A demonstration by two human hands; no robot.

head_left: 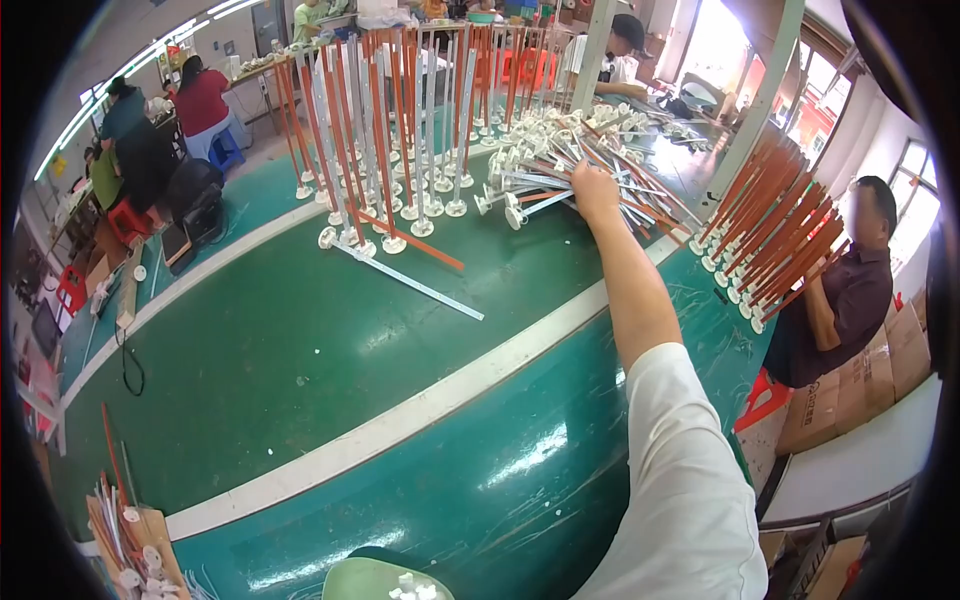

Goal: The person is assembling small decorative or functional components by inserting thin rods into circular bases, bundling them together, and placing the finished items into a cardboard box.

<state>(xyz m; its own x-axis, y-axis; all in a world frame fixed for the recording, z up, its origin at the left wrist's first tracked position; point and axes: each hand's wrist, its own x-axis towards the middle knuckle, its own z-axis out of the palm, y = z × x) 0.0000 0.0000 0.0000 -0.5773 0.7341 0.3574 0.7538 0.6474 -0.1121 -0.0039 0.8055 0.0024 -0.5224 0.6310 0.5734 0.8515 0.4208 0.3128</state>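
My right hand reaches far forward into a heap of flat strips, some silvery and some reddish-brown, with white round bases. Its fingers look curled down among the strips, and what they hold, if anything, is hidden. Left of the hand, many brown and silvery strips stand upright on white discs. Two strips lie tilted in front of them, a silvery one and a brown one. My left hand is out of view.
A green conveyor belt with pale edging runs across. A green bowl with small white parts sits at the near edge. Brown strips stand in rows at right, beside a person. A box of strips stands lower left. Other people work farther back.
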